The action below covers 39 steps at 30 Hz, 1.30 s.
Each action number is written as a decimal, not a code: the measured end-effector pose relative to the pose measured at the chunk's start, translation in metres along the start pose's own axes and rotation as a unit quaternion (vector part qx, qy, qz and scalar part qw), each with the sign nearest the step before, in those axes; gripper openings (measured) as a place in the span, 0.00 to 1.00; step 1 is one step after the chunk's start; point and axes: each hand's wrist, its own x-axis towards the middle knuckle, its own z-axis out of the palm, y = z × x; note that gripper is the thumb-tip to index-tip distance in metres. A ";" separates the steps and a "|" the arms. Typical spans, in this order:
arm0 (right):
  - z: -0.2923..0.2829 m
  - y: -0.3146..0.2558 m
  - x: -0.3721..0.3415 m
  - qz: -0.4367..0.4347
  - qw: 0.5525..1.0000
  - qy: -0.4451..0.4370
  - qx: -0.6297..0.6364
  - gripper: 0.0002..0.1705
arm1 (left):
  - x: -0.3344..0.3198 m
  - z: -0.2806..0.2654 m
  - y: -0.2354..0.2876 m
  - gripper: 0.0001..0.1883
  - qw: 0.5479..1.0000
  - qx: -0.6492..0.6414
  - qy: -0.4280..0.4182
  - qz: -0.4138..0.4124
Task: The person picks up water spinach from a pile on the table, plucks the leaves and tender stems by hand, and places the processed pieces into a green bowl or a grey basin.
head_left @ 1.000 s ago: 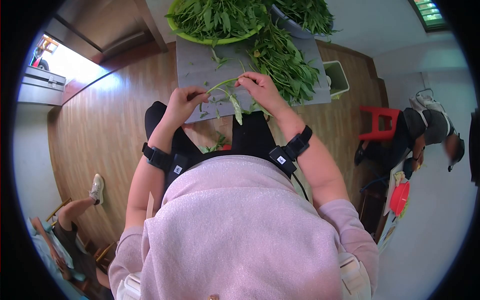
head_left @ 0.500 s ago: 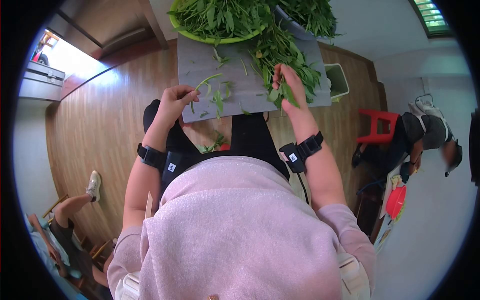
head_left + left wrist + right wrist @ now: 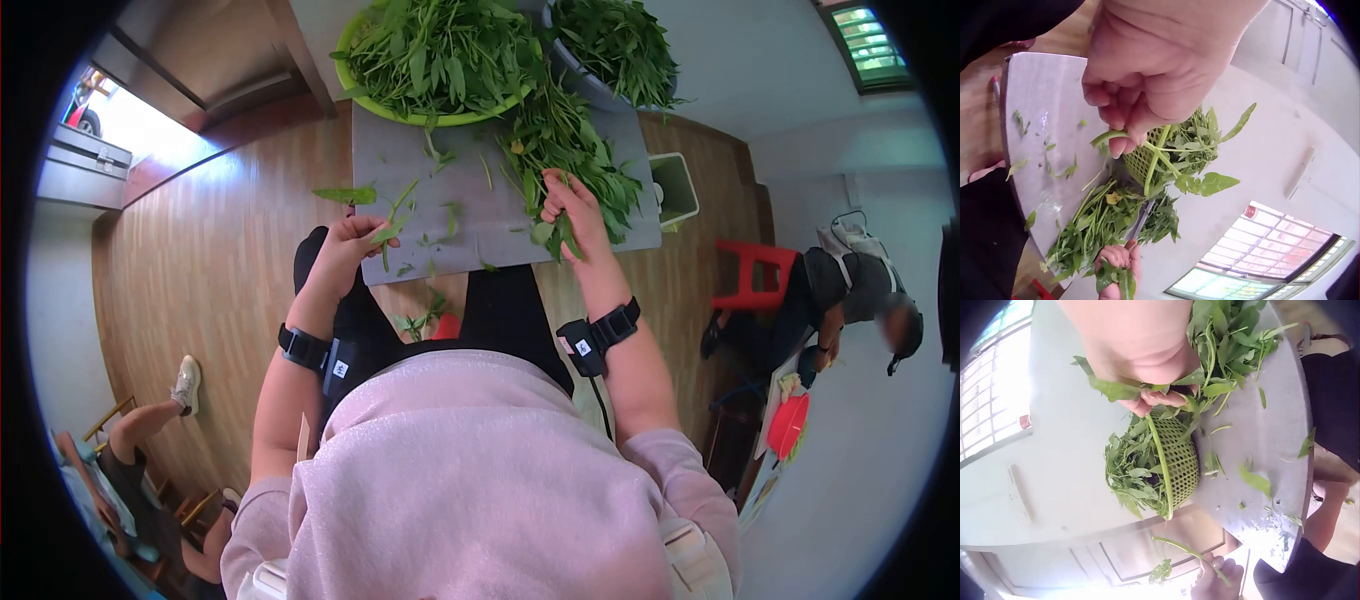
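Over the left front of the grey table, my left hand pinches pieces of leafy green stem between thumb and fingertips. One long leaf sticks out to the left of that hand. My right hand is at the near edge of a pile of long-leaved greens, its fingers curled round a leafy sprig. Leaves of the sprig hang below the palm in the head view. The hands are well apart.
A lime-green perforated basket heaped with greens stands at the back, beside a grey-blue basin of greens. Leaf scraps lie on the tabletop. A pale bin and red stool are to the right. Two other people sit nearby.
Both hands were together on one stem; the right hand has since moved right to the pile and curled round a sprig. The left hand still holds stem, now with a leaf jutting left.
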 end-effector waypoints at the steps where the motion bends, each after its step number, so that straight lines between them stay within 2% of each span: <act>1: 0.000 -0.001 0.002 -0.002 1.000 0.000 -0.030 0.12 | 0.002 0.001 0.000 0.09 1.000 0.000 0.000 -0.002; 5: 0.020 -0.005 0.004 0.064 0.995 -0.051 -0.054 0.12 | 0.012 0.013 0.004 0.10 1.000 0.024 0.007 -0.014; 7: 0.040 -0.001 0.000 0.126 0.972 -0.134 -0.148 0.13 | 0.017 0.018 0.004 0.10 0.999 0.050 0.014 -0.018; 8: 0.051 0.002 -0.002 0.128 0.972 -0.132 -0.146 0.13 | 0.020 0.021 0.003 0.10 0.999 0.051 0.006 -0.007; 10: 0.068 0.010 -0.004 0.121 0.950 -0.171 -0.234 0.14 | 0.023 0.027 0.003 0.11 0.999 0.054 -0.003 0.000; 11: 0.070 0.017 -0.001 0.121 0.950 -0.169 -0.231 0.14 | 0.024 0.030 0.005 0.10 0.998 0.066 -0.005 0.008; 13: 0.066 0.029 0.004 0.033 0.936 -0.199 -0.290 0.13 | 0.025 0.033 0.005 0.10 0.997 0.079 -0.009 0.015; 15: 0.060 0.029 0.004 0.027 0.933 -0.195 -0.303 0.13 | 0.025 0.034 0.006 0.08 0.993 0.112 -0.011 0.031; 17: 0.053 0.031 0.004 0.020 0.928 -0.192 -0.318 0.12 | 0.025 0.036 0.003 0.07 0.995 0.090 -0.008 0.029; 19: 0.042 0.036 0.002 -0.050 0.926 -0.164 -0.337 0.11 | 0.025 0.036 -0.003 0.07 0.997 0.066 -0.007 0.032; 20: 0.038 0.029 0.000 -0.057 0.924 -0.159 -0.342 0.11 | 0.026 0.033 -0.007 0.07 0.995 0.098 0.008 0.022; 22: 0.029 0.003 0.004 -0.039 0.967 -0.066 -0.242 0.12 | 0.026 0.030 -0.007 0.07 0.991 0.132 0.030 0.012; 23: 0.024 -0.014 0.010 -0.058 0.965 -0.062 -0.248 0.12 | 0.024 0.029 -0.006 0.07 0.990 0.134 0.038 0.009; 25: 0.011 -0.050 0.018 -0.115 0.973 0.051 -0.192 0.11 | 0.025 0.022 -0.007 0.06 0.990 0.134 0.037 0.009; 27: -0.007 -0.100 0.032 -0.185 0.947 0.125 -0.230 0.10 | 0.024 0.020 -0.004 0.06 0.995 0.100 0.028 0.009; 29: -0.031 -0.150 0.061 -0.250 0.926 0.155 -0.237 0.12 | 0.026 0.017 -0.001 0.06 0.995 0.101 0.020 0.005; 31: -0.027 -0.206 0.079 -0.304 0.879 0.207 -0.303 0.13 | 0.028 0.015 0.001 0.06 0.995 0.101 0.017 -0.003; 33: -0.028 -0.251 0.116 -0.427 0.776 0.235 -0.400 0.15 | 0.029 0.013 0.002 0.06 0.996 0.081 0.017 -0.015; 35: -0.016 -0.283 0.138 -0.461 0.711 0.231 -0.478 0.17 | 0.030 0.013 0.005 0.05 0.998 0.065 0.020 -0.015; 36: -0.017 -0.293 0.157 -0.462 0.709 0.231 -0.480 0.17 | 0.031 0.011 0.005 0.05 0.997 0.070 0.022 -0.018; 39: -0.029 -0.295 0.226 -0.340 0.690 0.181 -0.612 0.29 | 0.032 0.008 0.005 0.04 0.997 0.072 0.028 -0.026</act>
